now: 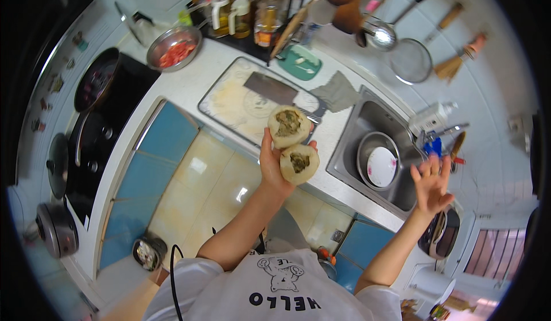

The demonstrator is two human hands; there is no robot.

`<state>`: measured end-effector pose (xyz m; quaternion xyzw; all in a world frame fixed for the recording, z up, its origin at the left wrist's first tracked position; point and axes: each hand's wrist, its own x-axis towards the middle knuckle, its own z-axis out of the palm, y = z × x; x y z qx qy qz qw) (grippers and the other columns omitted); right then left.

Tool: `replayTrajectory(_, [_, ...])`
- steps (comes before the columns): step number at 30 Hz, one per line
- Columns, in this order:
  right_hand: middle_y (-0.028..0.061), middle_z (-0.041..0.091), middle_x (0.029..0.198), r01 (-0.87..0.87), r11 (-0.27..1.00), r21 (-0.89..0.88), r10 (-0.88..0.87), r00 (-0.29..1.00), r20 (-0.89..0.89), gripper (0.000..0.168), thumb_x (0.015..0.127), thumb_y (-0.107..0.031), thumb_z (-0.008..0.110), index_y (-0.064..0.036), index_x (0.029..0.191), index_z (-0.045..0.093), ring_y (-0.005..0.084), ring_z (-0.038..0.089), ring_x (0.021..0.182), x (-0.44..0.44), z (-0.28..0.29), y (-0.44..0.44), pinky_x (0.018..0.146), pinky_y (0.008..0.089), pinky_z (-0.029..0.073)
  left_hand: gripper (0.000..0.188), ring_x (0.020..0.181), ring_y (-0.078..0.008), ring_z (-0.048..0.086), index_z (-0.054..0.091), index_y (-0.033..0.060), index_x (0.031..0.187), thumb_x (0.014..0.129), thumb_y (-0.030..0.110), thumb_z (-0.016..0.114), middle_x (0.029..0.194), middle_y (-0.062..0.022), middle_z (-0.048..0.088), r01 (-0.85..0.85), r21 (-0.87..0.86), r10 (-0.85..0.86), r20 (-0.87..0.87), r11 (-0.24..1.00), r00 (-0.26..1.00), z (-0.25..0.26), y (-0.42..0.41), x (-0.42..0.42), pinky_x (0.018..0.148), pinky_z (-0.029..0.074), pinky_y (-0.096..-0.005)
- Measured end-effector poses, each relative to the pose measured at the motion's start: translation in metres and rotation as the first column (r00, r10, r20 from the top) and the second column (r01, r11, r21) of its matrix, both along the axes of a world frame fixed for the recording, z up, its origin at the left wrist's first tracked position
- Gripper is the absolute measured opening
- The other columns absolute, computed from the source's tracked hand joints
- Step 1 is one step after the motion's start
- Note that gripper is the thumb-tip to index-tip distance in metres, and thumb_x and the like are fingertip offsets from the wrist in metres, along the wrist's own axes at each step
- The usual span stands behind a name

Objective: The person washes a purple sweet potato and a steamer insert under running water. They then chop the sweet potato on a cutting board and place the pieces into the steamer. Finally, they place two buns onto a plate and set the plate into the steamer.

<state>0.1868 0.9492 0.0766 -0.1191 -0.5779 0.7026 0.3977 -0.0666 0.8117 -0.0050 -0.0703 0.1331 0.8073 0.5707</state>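
My left hand (275,170) holds two pale halves of a filled bun, side by side with their cut faces up. The upper half (289,126) and the lower half (299,164) both show a brownish-green filling. Behind them lies a cutting board (224,90) with a wide-bladed cleaver (270,89) on it. My right hand (431,187) is raised near the sink's right side, palm up, fingers spread, holding nothing. A grey cloth (336,92) rests between the board and the sink.
The steel sink (342,148) contains a metal bowl (363,148) with a white floral dish (382,167). A steel bowl of red chopped food (177,53) stands beyond the board. At left, a wok (97,80) sits on the black cooktop (107,127). Utensils hang on the tiled wall.
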Motion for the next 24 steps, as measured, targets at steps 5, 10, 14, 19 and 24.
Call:
replayTrajectory(5, [0.0101, 0.046, 0.119, -0.012, 0.871, 0.491, -0.345, 0.697, 0.629, 0.034, 0.081, -0.024, 0.054, -0.005, 0.109, 0.051, 0.0214, 0.039, 0.114, -0.064, -0.100, 0.057, 0.095, 0.0322, 0.028, 0.055, 0.084, -0.0240, 0.053, 0.037, 0.0114, 0.123, 0.085, 0.050, 0.030, 0.117, -0.0145, 0.047, -0.166, -0.123, 0.163, -0.037, 0.978, 0.986, -0.002, -0.016, -0.064, 0.076, 0.045, -0.0358])
replayTrajectory(10, [0.0067, 0.058, 0.096, -0.551, 0.737, -0.392, 0.674, 0.558, 0.484, 0.024, 0.084, -0.019, 0.051, -0.001, 0.100, 0.053, 0.0132, 0.054, 0.087, -0.209, -0.188, -0.076, 0.079, 0.0255, 0.042, 0.055, 0.081, -0.0223, 0.055, 0.038, 0.0091, 0.122, 0.085, 0.049, 0.031, 0.116, -0.0162, 0.047, -0.315, -0.094, 0.310, -0.062, 0.944, 0.949, -0.023, -0.044, -0.122, 0.072, 0.046, -0.0346])
replayTrajectory(14, [0.0053, 0.058, 0.093, -0.067, 0.562, -0.824, 0.506, 0.816, 0.280, 0.018, 0.080, -0.013, 0.056, -0.004, 0.097, 0.054, 0.0154, 0.055, 0.086, -0.265, -0.318, -0.129, 0.073, 0.0260, 0.046, 0.056, 0.079, -0.0210, 0.056, 0.038, 0.0078, 0.121, 0.085, 0.050, 0.031, 0.114, -0.0164, 0.048, -0.353, -0.048, 0.347, -0.100, 0.935, 0.933, -0.031, -0.069, -0.162, 0.072, 0.047, -0.0338])
replayTrajectory(19, [0.0073, 0.058, 0.090, 0.267, 0.486, -0.832, -0.058, 0.960, 0.274, 0.014, 0.078, -0.008, 0.058, -0.006, 0.091, 0.055, 0.0166, 0.057, 0.079, -0.318, -0.409, -0.161, 0.063, 0.0235, 0.048, 0.056, 0.078, -0.0204, 0.056, 0.039, 0.0083, 0.121, 0.085, 0.051, 0.031, 0.114, -0.0163, 0.049, -0.325, -0.168, 0.298, -0.169, 0.931, 0.940, -0.044, -0.118, -0.226, 0.071, 0.047, -0.0333])
replayTrajectory(24, [0.0056, 0.059, 0.084, 0.478, 0.249, -0.843, -0.417, 0.838, 0.352, 0.013, 0.078, -0.008, 0.058, -0.004, 0.091, 0.057, 0.0159, 0.057, 0.071, -0.347, -0.426, -0.139, 0.057, 0.0180, 0.050, 0.058, 0.077, -0.0204, 0.057, 0.037, 0.0082, 0.122, 0.084, 0.052, 0.031, 0.117, -0.0171, 0.047, -0.208, -0.167, 0.187, -0.133, 0.964, 0.973, -0.054, -0.162, -0.276, 0.069, 0.049, -0.0325])
